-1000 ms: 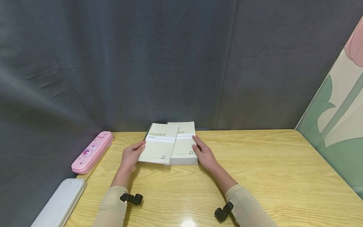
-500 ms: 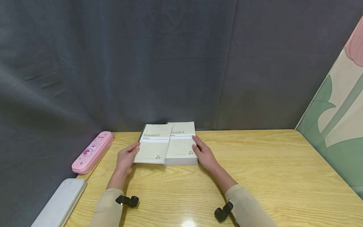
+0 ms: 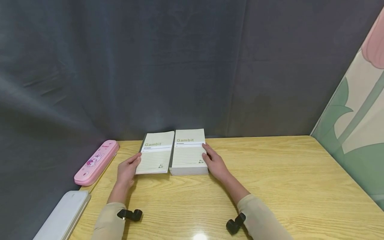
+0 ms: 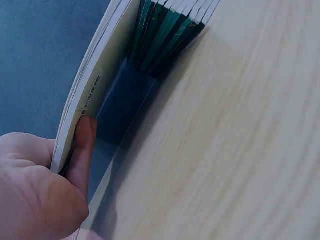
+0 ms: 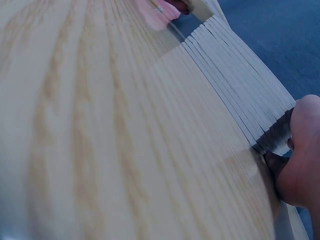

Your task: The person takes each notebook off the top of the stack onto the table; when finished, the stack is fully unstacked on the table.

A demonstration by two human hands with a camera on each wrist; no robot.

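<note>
My left hand (image 3: 126, 170) pinches the left edge of a cream Gambit notebook (image 3: 154, 156), thumb on top. In the left wrist view this notebook (image 4: 92, 82) is tilted, raised off the table, with a barcode on its underside. Just right of it, a thick stack of matching notebooks (image 3: 188, 155) lies on the table, dark spines to the left. My right hand (image 3: 216, 165) holds the stack's right side, thumb and forefinger at the edge. In the right wrist view the hand (image 5: 306, 150) spans the near corner of the stack (image 5: 240, 82); the other fingers are mostly hidden.
A pink pencil case (image 3: 96, 163) and a white flat case (image 3: 63, 215) lie along the left edge of the wooden table (image 3: 270, 173). A dark curtain (image 3: 180, 66) hangs behind the table. A flower-patterned panel (image 3: 354, 116) stands at the right.
My left hand has moved left with the notebook, sliding it off the stack, so the stack's top cover now shows fully. My right hand has stayed at the stack's right side.
</note>
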